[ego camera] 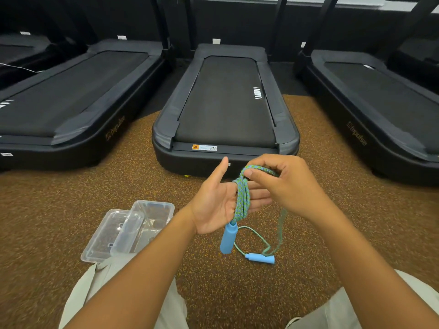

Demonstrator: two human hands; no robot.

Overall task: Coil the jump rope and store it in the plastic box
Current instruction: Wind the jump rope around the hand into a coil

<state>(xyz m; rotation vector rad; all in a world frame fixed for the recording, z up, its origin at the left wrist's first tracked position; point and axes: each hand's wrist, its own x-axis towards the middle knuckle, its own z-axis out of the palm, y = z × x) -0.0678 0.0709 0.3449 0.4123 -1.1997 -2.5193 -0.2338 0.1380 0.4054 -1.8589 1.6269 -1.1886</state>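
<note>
1. Clear plastic box (152,219), lid (111,236) beside it, on the speckled brown floor (47,210), near left; open, likely ready for the rope.
2. Left hand (213,205) flat, fingers apart, serving as spool.
3. Blue-green braided jump rope (242,198) wrapped around left fingers; one blue handle (228,238) hangs, the other handle (260,258) on floor.
4. Right hand (285,184) pinched on rope, feeding a loop.
</note>
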